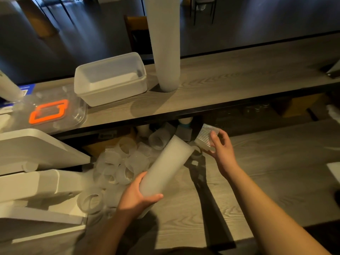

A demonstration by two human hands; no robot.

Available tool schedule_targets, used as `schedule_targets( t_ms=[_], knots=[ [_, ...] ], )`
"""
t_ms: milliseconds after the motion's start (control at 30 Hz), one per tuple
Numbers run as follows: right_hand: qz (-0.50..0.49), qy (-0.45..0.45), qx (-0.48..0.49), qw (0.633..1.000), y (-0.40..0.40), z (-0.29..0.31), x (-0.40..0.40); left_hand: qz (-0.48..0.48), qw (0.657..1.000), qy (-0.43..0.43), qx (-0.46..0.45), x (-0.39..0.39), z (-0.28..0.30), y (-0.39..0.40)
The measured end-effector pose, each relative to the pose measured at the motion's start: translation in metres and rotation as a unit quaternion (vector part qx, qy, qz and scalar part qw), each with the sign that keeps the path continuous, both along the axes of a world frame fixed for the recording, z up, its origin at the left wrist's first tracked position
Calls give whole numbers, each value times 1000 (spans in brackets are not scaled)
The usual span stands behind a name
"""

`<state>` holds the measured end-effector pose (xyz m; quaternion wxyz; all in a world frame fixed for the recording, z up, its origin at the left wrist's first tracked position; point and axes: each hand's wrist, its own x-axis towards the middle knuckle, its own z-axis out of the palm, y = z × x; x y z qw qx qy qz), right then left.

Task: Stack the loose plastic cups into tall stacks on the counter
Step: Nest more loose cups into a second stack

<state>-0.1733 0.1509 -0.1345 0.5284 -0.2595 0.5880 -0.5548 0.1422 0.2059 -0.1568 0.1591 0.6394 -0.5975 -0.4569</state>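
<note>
A tilted stack of cups (165, 166) sits mid-frame, its lower end gripped by the left hand (137, 195). Just right, the right hand (221, 148) pinches a short ribbed stack (207, 138). Loose cups (117, 166) litter the counter (266, 172) left of centre.

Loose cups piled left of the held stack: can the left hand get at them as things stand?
Probably not yet. The left hand grips the base of the tilted cup stack, so it is occupied. The loose cups lie uncovered just beside it; the way is free once the stack is set down.
</note>
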Motion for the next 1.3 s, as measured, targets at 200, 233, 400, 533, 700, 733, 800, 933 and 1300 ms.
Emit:
schedule_targets(
  t_ms=[200,233,400,533,700,733,800,933,1300],
  knots=[
    [90,70,-14,993,3,19,4,-16,1000,5,-12,-4,-2,9],
    [101,91,-16,991,4,22,5,-16,1000,7,-16,-5,-2,10],
    [142,163,-30,976,10,33,6,-24,1000,1,-15,-7,1,14],
    [205,201,-10,958,15,34,19,-34,999,6,-5,-14,2,16],
    [243,195,16,950,19,24,40,-21,1000,16,9,-9,-1,15],
    [244,187,23,951,18,21,41,-17,1000,15,12,-7,-3,14],
    [224,161,30,961,13,15,41,-7,1000,12,14,-5,-6,12],
    [113,126,64,984,-3,-8,36,23,999,16,14,-9,-4,4],
    [181,356,170,901,-47,-87,9,84,994,58,43,-8,1,3]
  ],
)
